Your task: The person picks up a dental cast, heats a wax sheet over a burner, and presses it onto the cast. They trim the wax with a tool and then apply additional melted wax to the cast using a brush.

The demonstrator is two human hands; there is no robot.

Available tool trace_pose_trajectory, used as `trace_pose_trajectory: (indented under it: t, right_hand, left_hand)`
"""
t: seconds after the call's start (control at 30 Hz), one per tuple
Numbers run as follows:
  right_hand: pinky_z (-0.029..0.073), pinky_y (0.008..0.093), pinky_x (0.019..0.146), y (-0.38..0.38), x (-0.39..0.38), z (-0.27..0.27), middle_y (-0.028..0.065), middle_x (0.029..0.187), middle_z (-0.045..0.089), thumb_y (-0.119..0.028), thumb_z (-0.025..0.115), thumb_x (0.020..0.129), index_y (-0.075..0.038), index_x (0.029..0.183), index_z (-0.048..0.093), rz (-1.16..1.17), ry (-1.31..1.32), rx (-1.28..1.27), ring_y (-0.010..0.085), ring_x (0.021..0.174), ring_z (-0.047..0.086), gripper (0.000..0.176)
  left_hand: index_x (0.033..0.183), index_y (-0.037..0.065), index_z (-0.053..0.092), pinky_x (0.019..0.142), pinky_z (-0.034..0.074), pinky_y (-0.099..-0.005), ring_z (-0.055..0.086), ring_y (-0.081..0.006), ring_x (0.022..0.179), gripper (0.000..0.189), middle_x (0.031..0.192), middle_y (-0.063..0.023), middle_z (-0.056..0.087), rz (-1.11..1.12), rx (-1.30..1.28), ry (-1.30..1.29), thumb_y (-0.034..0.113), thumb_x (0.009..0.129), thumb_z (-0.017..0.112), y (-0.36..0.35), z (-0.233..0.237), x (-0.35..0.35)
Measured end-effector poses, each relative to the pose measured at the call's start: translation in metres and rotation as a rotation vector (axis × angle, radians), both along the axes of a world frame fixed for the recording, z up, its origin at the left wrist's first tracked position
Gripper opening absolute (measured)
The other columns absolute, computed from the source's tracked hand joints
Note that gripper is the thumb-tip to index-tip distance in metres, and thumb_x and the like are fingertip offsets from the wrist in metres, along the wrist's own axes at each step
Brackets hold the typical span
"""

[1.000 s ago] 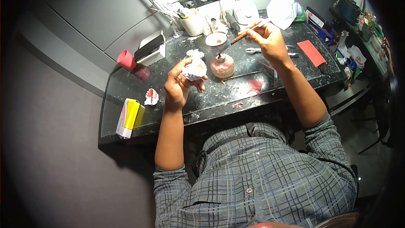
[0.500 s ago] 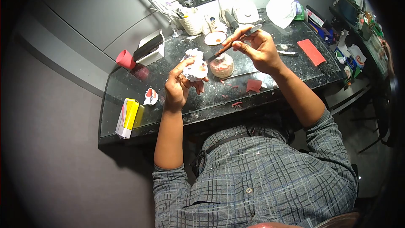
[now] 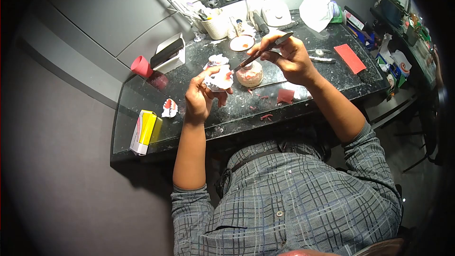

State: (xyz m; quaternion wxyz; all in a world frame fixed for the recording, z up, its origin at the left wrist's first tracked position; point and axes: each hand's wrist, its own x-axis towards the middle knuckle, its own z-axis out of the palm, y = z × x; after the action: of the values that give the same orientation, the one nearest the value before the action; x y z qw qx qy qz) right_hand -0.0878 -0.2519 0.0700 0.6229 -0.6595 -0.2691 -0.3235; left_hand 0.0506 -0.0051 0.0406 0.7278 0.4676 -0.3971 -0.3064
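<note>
My left hand (image 3: pixel 199 96) holds a white plaster model (image 3: pixel 218 80) with a patch of red wax on its right side. In my right hand (image 3: pixel 289 59) is a dark, slender tool (image 3: pixel 258 55), gripped like a pen, its tip at or very close to the red patch. A glass burner (image 3: pixel 250 75) stands just below the tool. Behind the held model lies another white plaster piece (image 3: pixel 217 60). A smaller model with red wax (image 3: pixel 169 108) rests on the black table (image 3: pixel 208 125) at the left.
A yellow and white box (image 3: pixel 143 132) is at the front left, a pink cup (image 3: pixel 141 67) behind it. Red wax sheets (image 3: pixel 350 59) (image 3: pixel 285 96) and scraps lie on the table. At the back are a holder of tools (image 3: pixel 215 27) and a white device (image 3: pixel 276 12).
The tool has turned a little in my right hand, and its tip has come to the red patch. The model in my left hand has tilted slightly.
</note>
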Motion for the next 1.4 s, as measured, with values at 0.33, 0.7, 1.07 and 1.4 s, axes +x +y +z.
trace_pose_trajectory:
  t: [0.33, 0.7, 1.07, 1.4]
  right_hand:
    - [0.053, 0.0266, 0.080, -0.014, 0.002, 0.002, 0.0085, 0.097, 0.073, -0.003, 0.067, 0.096, 0.000, 0.105, 0.066, -0.257, 0.028, 0.076, 0.0116, 0.086, 0.065, 0.009]
    - [0.051, 0.0238, 0.074, -0.020, 0.002, 0.003, 0.0056, 0.092, 0.074, -0.006, 0.068, 0.097, -0.001, 0.100, 0.067, -0.437, 0.177, 0.158, 0.0082, 0.080, 0.063, 0.007]
    - [0.051, 0.0239, 0.074, -0.021, 0.001, 0.002, 0.0056, 0.092, 0.074, -0.006, 0.068, 0.096, -0.001, 0.099, 0.066, -0.454, 0.181, 0.148, 0.0082, 0.081, 0.063, 0.006]
    - [0.050, 0.0236, 0.074, -0.020, 0.001, 0.002, 0.0056, 0.092, 0.074, -0.006, 0.068, 0.096, -0.001, 0.100, 0.067, -0.455, 0.185, 0.153, 0.0082, 0.080, 0.063, 0.007]
  left_hand:
    - [0.130, -0.013, 0.056, 0.048, 0.046, -0.0296, 0.061, -0.0206, 0.062, 0.072, 0.079, -0.0158, 0.066, 0.030, 0.054, 0.119, 0.048, 0.100, 0.031, -0.002, 0.016, -0.010]
    - [0.124, -0.011, 0.059, 0.048, 0.045, -0.0235, 0.062, -0.0149, 0.067, 0.049, 0.083, -0.0123, 0.065, 0.101, 0.158, -0.017, 0.023, 0.089, 0.055, 0.001, 0.019, -0.011]
    - [0.121, -0.009, 0.060, 0.049, 0.044, -0.0240, 0.059, -0.0148, 0.062, 0.043, 0.079, -0.0138, 0.064, 0.149, 0.137, -0.030, 0.019, 0.088, 0.060, 0.000, 0.018, -0.013]
    - [0.118, -0.008, 0.061, 0.051, 0.044, -0.0251, 0.060, -0.0153, 0.063, 0.041, 0.079, -0.0137, 0.064, 0.141, 0.145, -0.064, 0.019, 0.087, 0.060, 0.002, 0.017, -0.011]
